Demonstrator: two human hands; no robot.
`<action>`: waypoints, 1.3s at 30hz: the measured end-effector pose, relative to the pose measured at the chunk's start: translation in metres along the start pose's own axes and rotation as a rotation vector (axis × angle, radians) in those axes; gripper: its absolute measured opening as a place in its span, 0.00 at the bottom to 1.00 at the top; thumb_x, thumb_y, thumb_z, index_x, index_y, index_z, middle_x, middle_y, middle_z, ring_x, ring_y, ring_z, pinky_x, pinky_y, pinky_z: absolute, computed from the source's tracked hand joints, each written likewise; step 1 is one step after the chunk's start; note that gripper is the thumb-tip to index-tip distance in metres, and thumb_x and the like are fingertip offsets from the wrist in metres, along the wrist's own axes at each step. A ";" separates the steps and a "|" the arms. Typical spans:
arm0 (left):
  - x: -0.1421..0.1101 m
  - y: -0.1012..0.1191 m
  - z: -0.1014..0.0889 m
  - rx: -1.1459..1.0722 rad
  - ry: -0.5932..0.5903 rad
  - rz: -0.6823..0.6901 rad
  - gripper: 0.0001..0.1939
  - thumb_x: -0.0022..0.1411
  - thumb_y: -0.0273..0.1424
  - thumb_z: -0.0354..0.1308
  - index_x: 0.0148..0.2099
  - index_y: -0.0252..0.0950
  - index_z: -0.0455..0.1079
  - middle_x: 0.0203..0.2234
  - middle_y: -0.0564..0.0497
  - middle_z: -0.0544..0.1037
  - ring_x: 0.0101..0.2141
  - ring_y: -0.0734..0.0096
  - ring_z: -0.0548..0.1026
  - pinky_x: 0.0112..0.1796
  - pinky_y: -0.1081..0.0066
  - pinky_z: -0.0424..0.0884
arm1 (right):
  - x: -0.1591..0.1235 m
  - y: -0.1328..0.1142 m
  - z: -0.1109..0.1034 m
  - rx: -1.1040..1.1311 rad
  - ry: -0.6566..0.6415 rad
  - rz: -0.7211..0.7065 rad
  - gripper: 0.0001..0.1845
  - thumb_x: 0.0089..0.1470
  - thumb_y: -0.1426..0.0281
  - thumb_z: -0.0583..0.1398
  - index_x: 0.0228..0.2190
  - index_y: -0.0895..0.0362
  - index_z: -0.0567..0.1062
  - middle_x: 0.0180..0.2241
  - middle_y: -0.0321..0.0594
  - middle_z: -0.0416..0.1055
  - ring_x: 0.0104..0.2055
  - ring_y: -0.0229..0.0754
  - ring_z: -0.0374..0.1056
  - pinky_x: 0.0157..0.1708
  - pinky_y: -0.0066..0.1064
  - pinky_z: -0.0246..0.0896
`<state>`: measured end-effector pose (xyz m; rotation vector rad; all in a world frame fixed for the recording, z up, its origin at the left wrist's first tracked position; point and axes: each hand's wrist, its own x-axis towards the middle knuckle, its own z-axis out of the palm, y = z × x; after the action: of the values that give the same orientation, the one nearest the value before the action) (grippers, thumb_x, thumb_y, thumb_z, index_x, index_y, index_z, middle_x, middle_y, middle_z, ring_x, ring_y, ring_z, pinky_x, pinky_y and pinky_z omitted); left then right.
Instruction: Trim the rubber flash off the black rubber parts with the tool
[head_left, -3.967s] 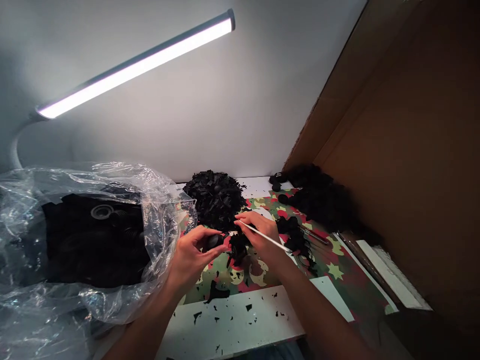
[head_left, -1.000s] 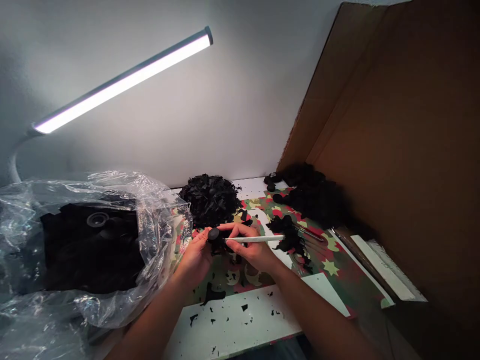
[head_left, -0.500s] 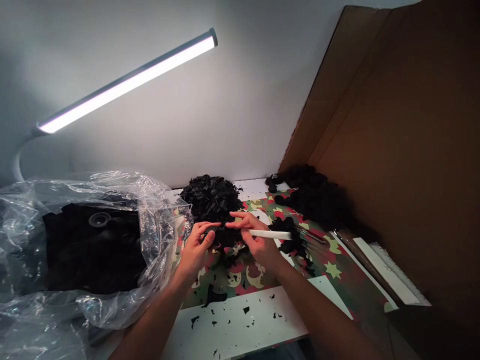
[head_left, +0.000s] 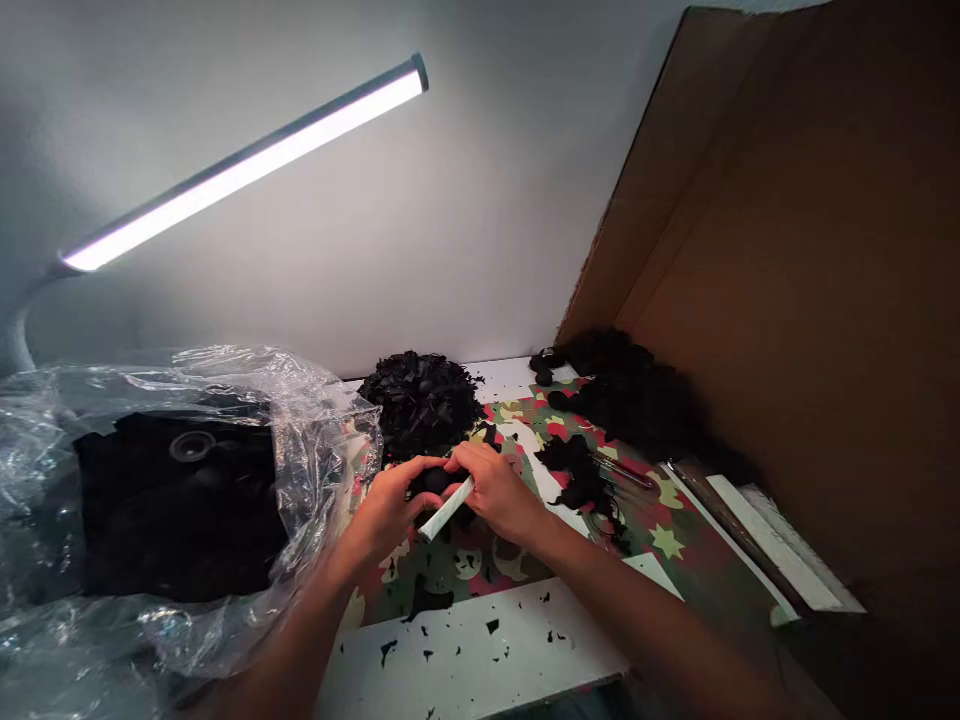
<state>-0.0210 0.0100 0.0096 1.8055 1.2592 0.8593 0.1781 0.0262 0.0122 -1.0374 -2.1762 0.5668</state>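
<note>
My left hand [head_left: 388, 503] is curled around a small round black part [head_left: 433, 481], held just above the patterned mat [head_left: 667, 535]. My right hand [head_left: 496, 491] meets it from the right, fingers closed on a slim white stick-like tool [head_left: 445, 510] whose handle slants down to the left under the part. Both hands touch the black part. Behind them lies a heap of black scraps [head_left: 421, 398].
A crumpled clear plastic bag [head_left: 187, 480] holding black parts fills the left. A second dark pile [head_left: 630, 390] lies by the brown cardboard wall [head_left: 810, 300] at right, with metal tools [head_left: 622, 470] beside it. A lit lamp bar [head_left: 247, 160] hangs overhead. Black flecks dot the white board [head_left: 487, 645].
The white tool has swung from pointing right to slanting down-left under the black part. Both hands have closed in together around the part, slightly lower on the mat.
</note>
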 end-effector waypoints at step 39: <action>0.012 0.001 0.043 -0.843 0.320 -0.101 0.17 0.58 0.43 0.67 0.42 0.36 0.78 0.38 0.47 0.83 0.40 0.61 0.79 0.45 0.67 0.71 | -0.006 -0.006 -0.006 0.081 0.152 0.005 0.06 0.62 0.72 0.59 0.31 0.55 0.72 0.32 0.36 0.73 0.35 0.41 0.69 0.41 0.34 0.58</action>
<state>0.0193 0.0119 -0.0090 0.9508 0.9377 1.3940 0.1821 0.0181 0.0176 -1.0092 -2.0029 0.5549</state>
